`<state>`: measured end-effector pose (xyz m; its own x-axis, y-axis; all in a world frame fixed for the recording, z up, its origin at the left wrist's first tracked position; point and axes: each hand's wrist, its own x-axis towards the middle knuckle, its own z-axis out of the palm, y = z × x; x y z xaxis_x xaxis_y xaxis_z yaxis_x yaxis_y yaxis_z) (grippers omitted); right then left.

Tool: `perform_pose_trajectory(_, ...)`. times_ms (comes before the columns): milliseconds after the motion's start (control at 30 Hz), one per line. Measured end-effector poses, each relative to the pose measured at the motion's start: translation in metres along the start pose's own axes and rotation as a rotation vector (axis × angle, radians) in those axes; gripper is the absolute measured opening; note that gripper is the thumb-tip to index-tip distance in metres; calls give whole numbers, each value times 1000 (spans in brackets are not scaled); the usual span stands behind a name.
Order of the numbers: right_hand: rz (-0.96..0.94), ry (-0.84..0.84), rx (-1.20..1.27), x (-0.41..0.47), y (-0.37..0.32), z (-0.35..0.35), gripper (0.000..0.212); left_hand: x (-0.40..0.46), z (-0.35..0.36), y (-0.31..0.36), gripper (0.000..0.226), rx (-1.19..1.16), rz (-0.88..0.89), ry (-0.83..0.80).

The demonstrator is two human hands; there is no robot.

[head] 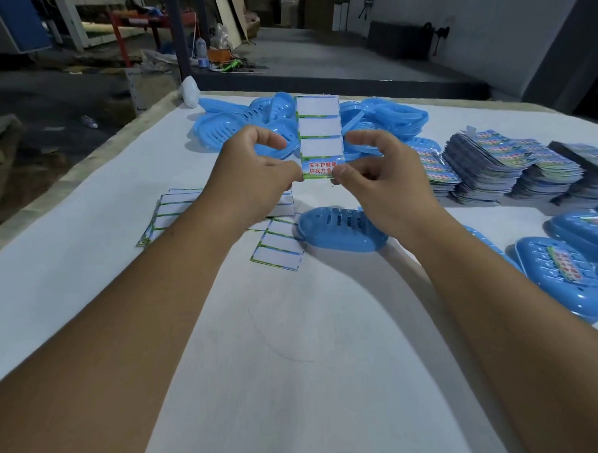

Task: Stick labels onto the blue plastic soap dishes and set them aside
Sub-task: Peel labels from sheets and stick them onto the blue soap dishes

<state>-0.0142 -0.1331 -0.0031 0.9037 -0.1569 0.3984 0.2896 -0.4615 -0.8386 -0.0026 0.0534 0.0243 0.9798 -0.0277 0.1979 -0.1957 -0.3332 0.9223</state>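
- Label sheet [320, 137] is held upright above the tabletop [295, 345], pinched at its bottom edge from both sides; raised like this, the last printed label is at eye level for peeling.
- Left hand [255, 180] is clamped on the sheet's lower left corner, thumb and forefinger together; judged to be steadying the backing.
- Right hand [381, 182] is pinched on the lower right corner, at the printed label's edge; probably the peel is being started there. Whether the label has lifted cannot be told.
- Three upper cells of the sheet are blank, so only the bottom label appears left on it.
- Blue soap dish [338, 233] lies just below the hands, slotted base up, partly hidden by the right wrist; placed close so the peeled label can go straight onto it.
- Spent backing sheets [175, 210] are dropped to the left, flat on the tabletop, clear of the work spot.
- Unlabelled dishes [280, 125] are heaped at the far edge; fresh label stacks [492, 162] sit to the right, within reach.
- Labelled dishes [564, 278] are set aside at the right edge, kept apart from the unlabelled heap.
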Motion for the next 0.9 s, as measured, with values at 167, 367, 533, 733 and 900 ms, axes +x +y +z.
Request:
perform_pose_trajectory(167, 2, -10, -10, 1, 0, 1, 40, 0, -2, 0, 31, 15, 37, -21)
perform_pose_trajectory(367, 28, 73, -142, 0, -1, 1, 34, -3, 0, -1, 28, 16, 126, -71)
perform_pose_trajectory(533, 5, -12, -65, -2, -6, 2, 21, -4, 3, -3, 26, 36, 208, -73)
perform_pose_trajectory(733, -24, -62, -44, -8, -15, 3, 25, -5, 7, -4, 27, 99, 271, -56)
perform_pose_trajectory(900, 31, -22, -56, -8, -16, 3, 23, -4, 9, -5, 27, 134, 278, -43)
